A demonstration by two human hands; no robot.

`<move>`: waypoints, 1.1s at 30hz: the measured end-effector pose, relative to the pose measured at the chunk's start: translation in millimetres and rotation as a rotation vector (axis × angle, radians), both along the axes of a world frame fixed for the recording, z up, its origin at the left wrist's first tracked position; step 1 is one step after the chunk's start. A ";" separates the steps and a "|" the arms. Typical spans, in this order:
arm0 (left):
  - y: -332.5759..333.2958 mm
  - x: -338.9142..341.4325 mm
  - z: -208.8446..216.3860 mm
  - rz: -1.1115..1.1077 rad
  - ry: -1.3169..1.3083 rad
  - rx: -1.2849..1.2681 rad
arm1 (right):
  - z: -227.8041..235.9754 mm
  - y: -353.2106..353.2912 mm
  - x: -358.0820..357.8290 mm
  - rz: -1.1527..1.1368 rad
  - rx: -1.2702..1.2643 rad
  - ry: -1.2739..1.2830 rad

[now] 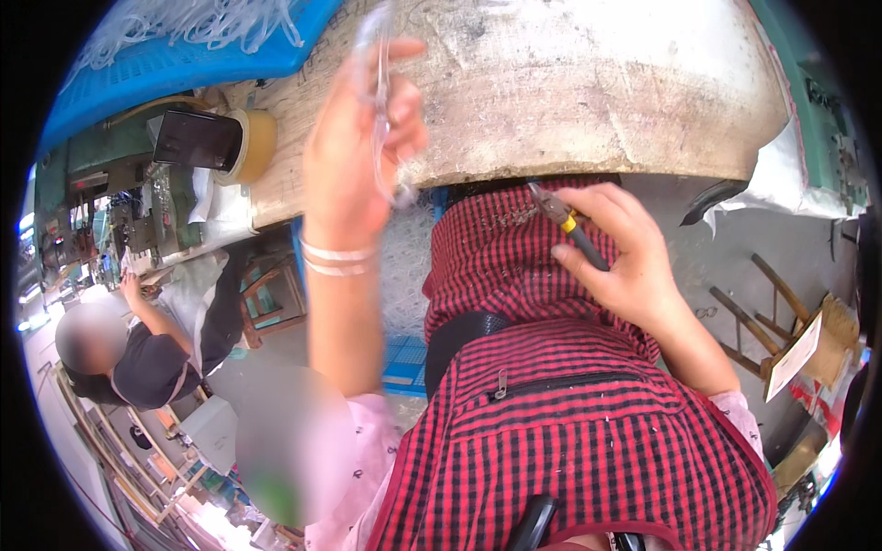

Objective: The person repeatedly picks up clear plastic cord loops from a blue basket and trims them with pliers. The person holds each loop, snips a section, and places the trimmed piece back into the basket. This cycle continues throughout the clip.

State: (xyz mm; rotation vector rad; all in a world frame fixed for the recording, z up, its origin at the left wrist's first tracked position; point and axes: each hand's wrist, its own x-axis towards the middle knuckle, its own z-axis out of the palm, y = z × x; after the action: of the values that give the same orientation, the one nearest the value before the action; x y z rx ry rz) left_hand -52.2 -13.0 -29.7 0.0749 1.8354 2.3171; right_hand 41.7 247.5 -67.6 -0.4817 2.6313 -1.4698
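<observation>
My left hand (pixel 347 161) is raised over the near edge of the wooden table (pixel 551 101), blurred by motion. Its fingers are closed on a clear plastic strip (pixel 380 110), which sticks up past the fingertips and dangles below the palm. In my right hand (pixel 634 246) is a pair of cutting pliers (pixel 582 242) with black-and-yellow handles. Their jaws point up and left, just off the table edge and above my red-and-black checked apron (pixel 570 450). The jaws are apart from the strip.
A blue basket (pixel 207 64) at the far left holds a heap of clear strips (pixel 216 23). A phone (pixel 196 138) leans by a tape roll (pixel 257 147). More strips (pixel 409 266) lie below the table. Left sits another person (pixel 161 367); right is a wooden stool (pixel 831 340).
</observation>
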 end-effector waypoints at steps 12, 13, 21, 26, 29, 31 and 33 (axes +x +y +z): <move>42.2 48.4 16.2 0.002 -0.213 0.212 | 34.9 -3.7 -30.3 0.273 0.393 0.645; 37.8 48.1 12.1 -0.053 -0.163 0.146 | 38.4 -2.4 -35.2 0.304 0.413 0.694; 34.4 44.1 14.2 -0.099 -0.270 0.161 | 57.4 -4.9 -55.6 0.392 0.525 0.912; 33.2 41.2 13.7 -0.153 -0.324 0.269 | 61.4 -3.2 -60.1 0.436 0.589 0.943; 34.2 40.9 17.6 -0.162 -0.318 0.299 | 61.2 -7.4 -62.4 0.423 0.589 0.986; 33.5 40.5 19.3 -0.156 -0.319 0.303 | 63.0 -6.9 -62.3 0.452 0.607 0.964; 32.4 41.5 16.7 -0.148 -0.311 0.300 | 67.0 -3.4 -58.9 0.498 0.622 0.877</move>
State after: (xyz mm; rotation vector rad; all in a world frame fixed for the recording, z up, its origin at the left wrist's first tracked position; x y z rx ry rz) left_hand -10.7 19.3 -13.0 -0.0998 1.2872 2.3255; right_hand -17.2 244.1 -0.6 -1.8193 2.9356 -0.2491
